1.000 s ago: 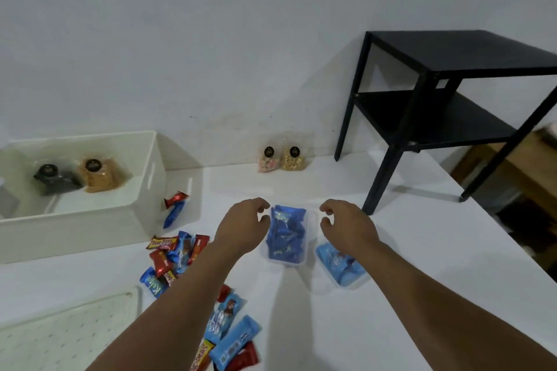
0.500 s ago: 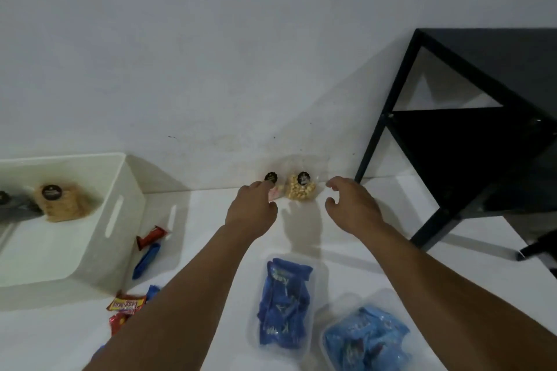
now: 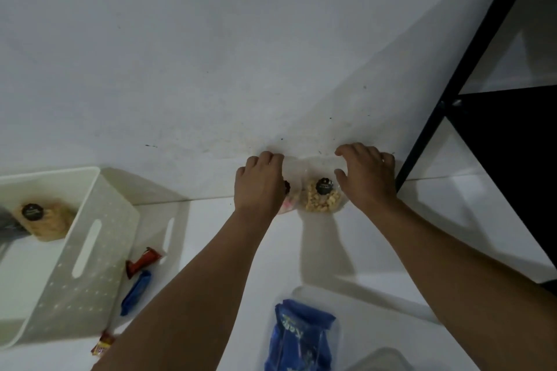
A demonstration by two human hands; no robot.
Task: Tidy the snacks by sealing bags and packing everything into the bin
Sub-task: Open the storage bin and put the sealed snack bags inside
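Two small clear snack bags with black round labels lean against the wall at the back of the white table. My left hand (image 3: 260,187) covers the pink snack bag (image 3: 288,205), fingers curled over its top. The yellow snack bag (image 3: 321,202) stands just right of it. My right hand (image 3: 366,178) is at that bag's upper right corner, fingers curved and thumb apart, not closed on it. The white bin (image 3: 90,220) stands at the left, holding a brown snack bag (image 3: 45,220) and a dark bag (image 3: 9,221).
A red bar (image 3: 143,261) and a blue bar (image 3: 135,292) lie beside the bin. A clear tub of blue packets (image 3: 301,337) sits near the front, a second tub (image 3: 379,360) beside it. A black side table (image 3: 446,105) stands on the right.
Both hands moved forward from the blue-packet tub to the two bags at the wall. The view followed them in, and my left hand now covers the pink bag.
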